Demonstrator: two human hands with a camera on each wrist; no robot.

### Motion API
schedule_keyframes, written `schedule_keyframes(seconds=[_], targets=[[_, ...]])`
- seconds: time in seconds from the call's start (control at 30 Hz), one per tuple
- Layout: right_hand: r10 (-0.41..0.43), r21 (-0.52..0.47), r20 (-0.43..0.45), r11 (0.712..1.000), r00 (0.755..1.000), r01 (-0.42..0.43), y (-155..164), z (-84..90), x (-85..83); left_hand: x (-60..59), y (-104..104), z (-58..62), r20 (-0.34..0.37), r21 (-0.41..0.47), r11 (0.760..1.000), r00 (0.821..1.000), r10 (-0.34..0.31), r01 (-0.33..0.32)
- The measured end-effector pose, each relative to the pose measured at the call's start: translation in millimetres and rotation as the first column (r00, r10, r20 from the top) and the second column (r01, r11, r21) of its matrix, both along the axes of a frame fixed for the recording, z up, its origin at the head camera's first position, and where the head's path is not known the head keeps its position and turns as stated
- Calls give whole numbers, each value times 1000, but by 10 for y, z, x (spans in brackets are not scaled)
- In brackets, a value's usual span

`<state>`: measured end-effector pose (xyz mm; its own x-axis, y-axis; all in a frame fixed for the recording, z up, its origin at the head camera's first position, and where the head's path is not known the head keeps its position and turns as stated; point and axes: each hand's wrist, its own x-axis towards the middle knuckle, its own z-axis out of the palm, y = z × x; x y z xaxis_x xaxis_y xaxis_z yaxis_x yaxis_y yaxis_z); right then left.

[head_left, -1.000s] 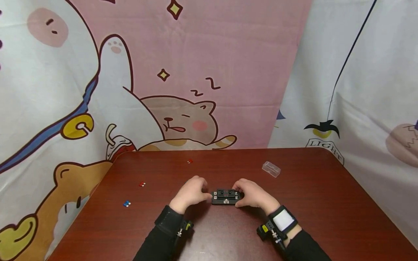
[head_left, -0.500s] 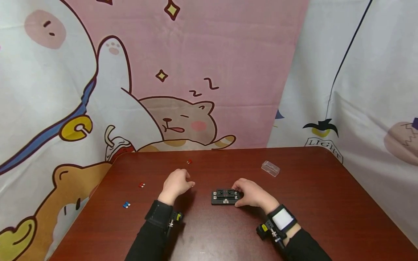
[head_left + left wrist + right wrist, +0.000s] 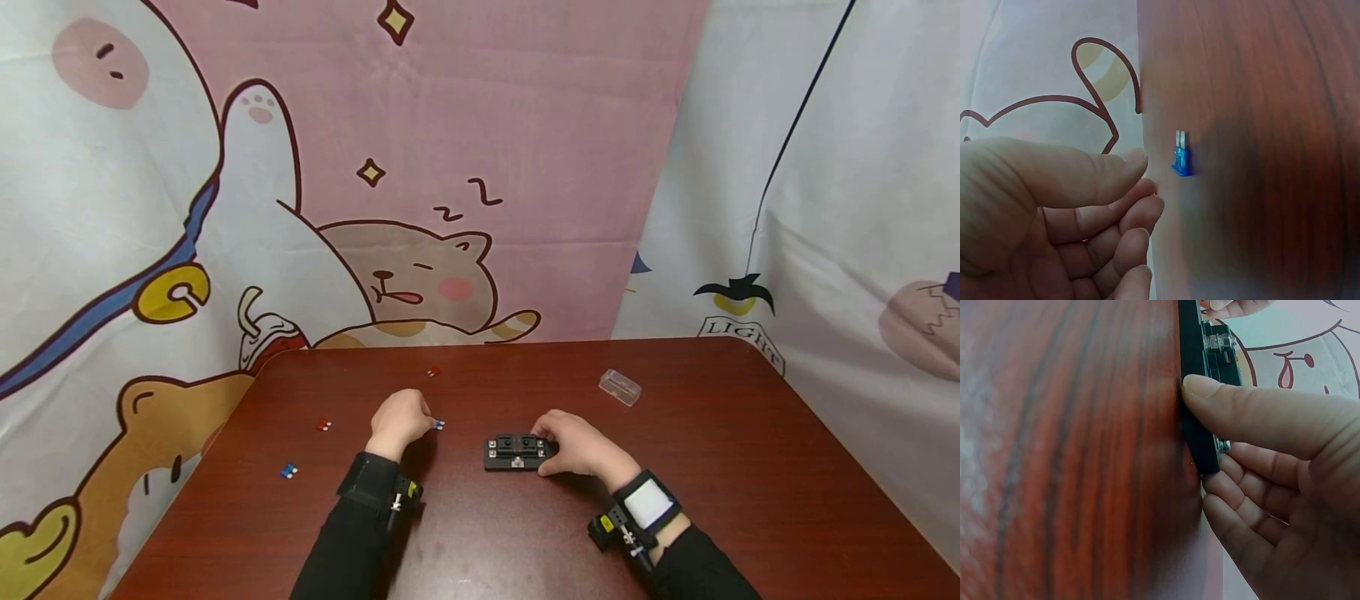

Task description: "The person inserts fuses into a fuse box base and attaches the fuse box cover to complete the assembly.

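A blue blade fuse (image 3: 1182, 161) with two metal prongs lies on the brown table. My left hand (image 3: 400, 422) is right beside it; in the left wrist view the thumb and loosely bent fingers have a small gap between them and hold nothing. My right hand (image 3: 581, 446) grips the right end of a black fuse holder block (image 3: 517, 452) with metal screw terminals. In the right wrist view the thumb (image 3: 1204, 387) presses the near side of the block, with fingers behind its end.
Another blue fuse (image 3: 288, 471) and a red fuse (image 3: 323, 425) lie to the left. A second red fuse (image 3: 433, 372) is near the table's back edge. A transparent plastic cover (image 3: 620, 387) sits at the back right. A printed cloth (image 3: 562, 167) hangs behind the table.
My left hand has moved left, away from the block's left end, and the blue fuse now shows beside its fingertips. The right hand stays on the block.
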<state>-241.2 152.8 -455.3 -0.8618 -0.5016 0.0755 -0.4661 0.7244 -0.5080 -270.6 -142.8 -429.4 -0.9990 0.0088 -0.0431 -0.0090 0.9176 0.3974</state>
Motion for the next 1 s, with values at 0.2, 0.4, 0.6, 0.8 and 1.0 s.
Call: schedule_keyframes(seconds=[0.2, 0.4, 0.6, 0.8, 1.0], targets=[[11, -1, -6, 1000, 1000, -11, -4, -23, -7, -54, 5, -18, 32, -15, 1000, 999, 4, -3], [10, 0, -3, 1000, 1000, -10, -5, -25, -12, -85, 0, -26, 61, -7, 1000, 998, -2, 2], [6, -9, 10, 1000, 1000, -6, 3, -25, -6, -103, 16, -43, 64, -17, 1000, 998, 5, -4], [-7, -16, 25, 1000, 1000, 8, 2, -32, -12, -117, 55, -75, 70, -29, 1000, 998, 0, 2], [-8, -20, 35, 1000, 999, 9, 2, -23, -14, -146, 102, -88, 80, -47, 999, 997, 16, -12]])
